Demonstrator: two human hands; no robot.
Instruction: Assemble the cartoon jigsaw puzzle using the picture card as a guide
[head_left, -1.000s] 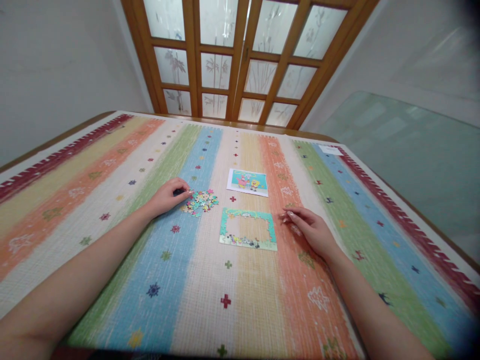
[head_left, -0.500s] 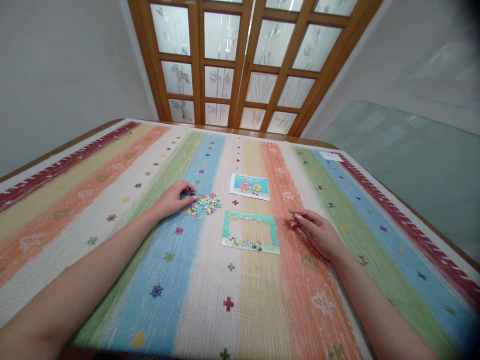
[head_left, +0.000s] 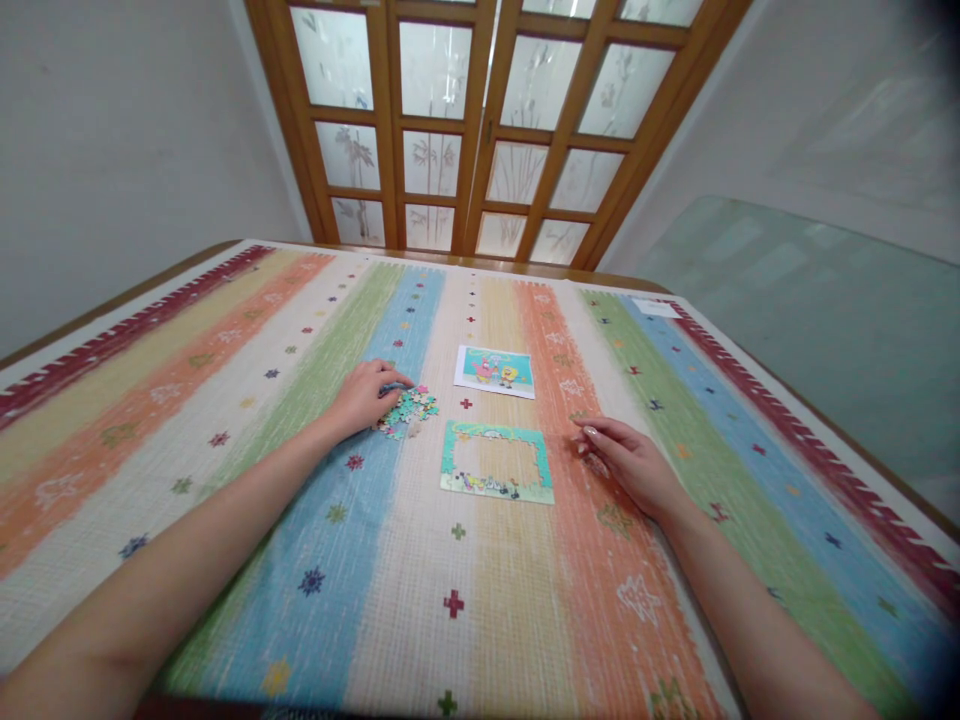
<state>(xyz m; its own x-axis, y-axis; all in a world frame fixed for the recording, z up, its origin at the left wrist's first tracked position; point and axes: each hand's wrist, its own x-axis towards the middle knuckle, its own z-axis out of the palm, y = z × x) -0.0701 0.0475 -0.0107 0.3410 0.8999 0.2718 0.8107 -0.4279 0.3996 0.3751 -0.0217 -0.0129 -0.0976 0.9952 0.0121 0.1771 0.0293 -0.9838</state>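
A heap of small jigsaw pieces (head_left: 409,412) in teal, pink and yellow lies on the striped cloth. My left hand (head_left: 367,398) rests on its left side, index finger stretched over the pieces and thumb apart from it. To the right of the heap is a jigsaw puzzle (head_left: 457,490) with its border joined and its middle showing bare. Just beyond it lies a picture card (head_left: 495,372) with cartoon figures. My right hand (head_left: 622,455) is right of the puzzle, thumb and index finger pinched together and the other fingers curled; whatever they may hold is too small to tell.
The striped tablecloth (head_left: 420,600) covers the table. A white paper (head_left: 655,308) lies near the far right corner. Beyond the table stand wooden doors with glass panes (head_left: 431,160), and a pale green glass-like panel (head_left: 795,300) is at the right.
My left hand has shifted slightly right over the heap, its index finger now stretched out farther across the pieces. My right hand keeps nearly the same pose beside the puzzle.
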